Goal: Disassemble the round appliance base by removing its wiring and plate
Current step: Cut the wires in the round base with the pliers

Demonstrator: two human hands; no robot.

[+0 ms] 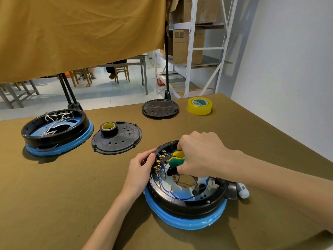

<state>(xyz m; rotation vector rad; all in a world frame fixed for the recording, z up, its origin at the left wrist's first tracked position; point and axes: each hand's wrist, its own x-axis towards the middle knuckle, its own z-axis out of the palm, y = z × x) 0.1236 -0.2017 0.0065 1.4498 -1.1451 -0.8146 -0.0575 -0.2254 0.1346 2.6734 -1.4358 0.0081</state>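
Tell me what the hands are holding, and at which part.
The right hand grips the pliers by their green-and-yellow handles. The left hand holds the near appliance base by its black rim at the terminal block.

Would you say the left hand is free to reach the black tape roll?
Probably not yet: the left hand grips the near base's rim; bare table lies toward the black tape roll.

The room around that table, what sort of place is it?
Probably a workshop or storeroom set up for repair work. Metal shelving holds cardboard boxes, opened appliance bases and tape rolls lie on the cloth-covered table, and the right hand holds pliers.
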